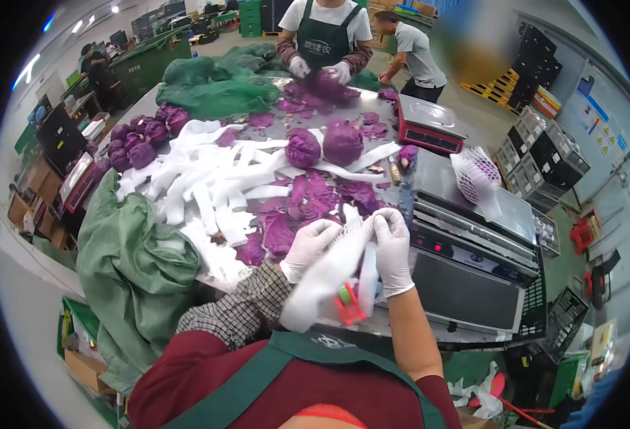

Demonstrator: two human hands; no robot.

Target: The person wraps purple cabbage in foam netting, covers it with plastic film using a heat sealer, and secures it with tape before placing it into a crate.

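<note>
Right, head view only. Both gloved hands are up close to the chest, over the near edge of the desk (381, 132). The left hand (309, 243) and right hand (392, 250) are closed on the top end of one white foam sleeve (327, 280), fingers curled, pinching it from either side. The two hands are close together, nearly touching. The sleeve hangs down from the hands toward the apron. The left arm is in a plaid cuff, the right forearm is bare.

A red and green tape dispenser (347, 304) sits just below the right hand, beside the sleeve. I can't tell what carries it.

Just beyond the fingertips are loose purple leaves (308, 200) on the desk. Farther out from them are two red cabbages (303, 148), side by side. Left of the left hand and ahead of it is a pile of white foam sleeves (208, 179). A green sack (133, 264) drapes off the desk edge, left of the left forearm.

Right of the right hand, close by, is a grey machine (472, 236) with a netted cabbage (476, 175) on top of it. A red scale (429, 125) stands behind that.

Across the desk, well away from the hands, a co-worker (326, 39) in a green apron has both gloved hands on a purple cabbage (323, 84).
</note>
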